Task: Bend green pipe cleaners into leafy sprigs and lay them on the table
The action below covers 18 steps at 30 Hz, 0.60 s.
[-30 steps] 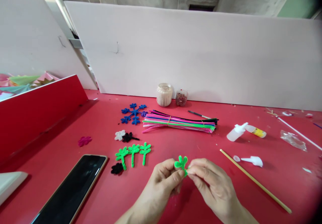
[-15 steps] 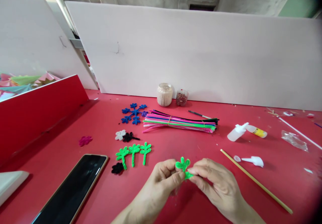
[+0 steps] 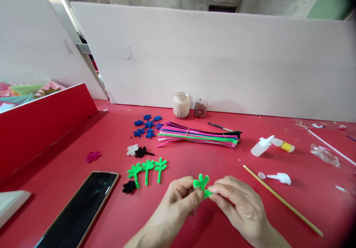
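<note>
Between my hands is a green pipe cleaner (image 3: 201, 182) bent into looped petals, held just above the red table. My left hand (image 3: 182, 199) pinches its lower left side between thumb and fingers. The fingertips of my right hand (image 3: 236, 199) are closed on its lower right part; its lower end is partly hidden by the fingers. To the left lie three finished-looking green pipe cleaner sprigs (image 3: 147, 168) with twisted stems. A black pipe cleaner flower (image 3: 129, 186) rests against the leftmost one. Behind them are a white flower (image 3: 132, 150) and a black flower with a stem (image 3: 141, 152).
A banded pipe cleaner bundle (image 3: 198, 134) lies ahead, near a blue snowflake shape (image 3: 148, 124). Glass jar (image 3: 181, 105) and small cup (image 3: 200, 108) stand by the white board. Right are a glue bottle (image 3: 261, 146) and wooden stick (image 3: 283, 201); left, a phone (image 3: 80, 207) and magenta flower (image 3: 94, 156).
Both hands keep their pinch on the green pipe cleaner, with barely any finger movement. The whole view has shifted very slightly.
</note>
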{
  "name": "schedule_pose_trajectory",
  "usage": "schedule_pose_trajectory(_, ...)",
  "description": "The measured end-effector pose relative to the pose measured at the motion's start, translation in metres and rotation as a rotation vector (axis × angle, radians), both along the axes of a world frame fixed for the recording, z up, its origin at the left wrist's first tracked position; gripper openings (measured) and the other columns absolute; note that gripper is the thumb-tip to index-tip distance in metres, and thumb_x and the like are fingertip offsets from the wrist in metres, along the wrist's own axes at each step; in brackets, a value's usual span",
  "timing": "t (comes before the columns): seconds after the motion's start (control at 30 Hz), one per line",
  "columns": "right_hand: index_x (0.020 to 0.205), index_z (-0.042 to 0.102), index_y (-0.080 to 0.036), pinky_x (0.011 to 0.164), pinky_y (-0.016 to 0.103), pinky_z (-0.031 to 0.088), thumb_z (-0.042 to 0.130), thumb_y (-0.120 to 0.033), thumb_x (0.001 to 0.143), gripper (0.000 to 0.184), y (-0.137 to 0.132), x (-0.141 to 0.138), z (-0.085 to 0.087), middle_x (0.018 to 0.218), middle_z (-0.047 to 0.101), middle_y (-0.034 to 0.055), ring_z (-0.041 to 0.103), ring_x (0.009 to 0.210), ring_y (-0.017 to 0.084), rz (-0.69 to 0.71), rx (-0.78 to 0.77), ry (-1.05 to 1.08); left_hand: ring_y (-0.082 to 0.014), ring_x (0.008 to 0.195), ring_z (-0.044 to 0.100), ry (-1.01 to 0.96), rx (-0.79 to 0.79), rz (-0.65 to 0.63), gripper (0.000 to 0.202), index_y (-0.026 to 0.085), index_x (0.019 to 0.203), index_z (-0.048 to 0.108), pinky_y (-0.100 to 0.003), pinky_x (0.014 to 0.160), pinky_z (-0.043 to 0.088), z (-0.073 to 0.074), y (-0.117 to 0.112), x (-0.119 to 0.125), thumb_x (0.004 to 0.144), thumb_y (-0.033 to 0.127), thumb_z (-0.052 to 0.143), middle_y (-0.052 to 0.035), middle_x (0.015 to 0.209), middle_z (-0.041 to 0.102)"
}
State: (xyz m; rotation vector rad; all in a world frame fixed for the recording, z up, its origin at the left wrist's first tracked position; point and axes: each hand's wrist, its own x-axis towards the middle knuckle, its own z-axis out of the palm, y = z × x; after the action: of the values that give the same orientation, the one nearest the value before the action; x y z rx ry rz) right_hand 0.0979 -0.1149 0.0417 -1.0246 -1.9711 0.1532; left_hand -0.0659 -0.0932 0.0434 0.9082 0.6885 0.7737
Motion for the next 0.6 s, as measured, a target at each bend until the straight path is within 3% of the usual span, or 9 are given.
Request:
schedule_pose_trajectory(0.27, 0.084, 0.060, -0.018, 0.057, 0.024, 0.048, 0.057, -0.014, 0.076, 0.010, 0.0008, -0.0010, 0.0019, 0.067, 0.063, 0.0022, 0.058, 0.059, 0.014, -0.014, -0.003, 0.013, -0.0054, 0.046, 0.024, 0.000, 0.005, -0.016, 0.015, 0.013, 0.064, 0.056, -0.021, 0.045, 0.019, 0.0033, 0.0008, -0.0004, 0.073, 0.025, 0.058, 0.0063, 0.047, 0.035)
schedule_pose_trajectory(0.47, 0.090, 0.057, -0.019, 0.062, 0.023, 0.049, 0.054, -0.013, 0.077, 0.015, -0.0001, 0.0039, 0.0014, 0.077, 0.062, 0.0035, 0.059, 0.068, 0.014, 0.022, -0.160, 0.065, -0.0057, 0.045, 0.025, 0.033, 0.029, 0.012, 0.017, 0.014, 0.064, 0.055, -0.021, 0.045, 0.019, 0.0022, 0.0022, -0.0007, 0.074, 0.028, 0.057, 0.0063, 0.047, 0.036)
schedule_pose_trajectory(0.6, 0.095, 0.055, -0.018, 0.064, 0.026, 0.049, 0.056, -0.013, 0.074, 0.021, -0.0012, 0.0072, -0.0005, 0.081, 0.061, 0.0045, 0.058, 0.067, 0.014, -0.060, -0.069, 0.052, -0.0057, 0.045, 0.026, 0.051, 0.015, 0.032, 0.019, 0.014, 0.063, 0.053, -0.021, 0.045, 0.020, -0.0004, 0.0032, -0.0011, 0.074, 0.029, 0.057, 0.0059, 0.047, 0.037)
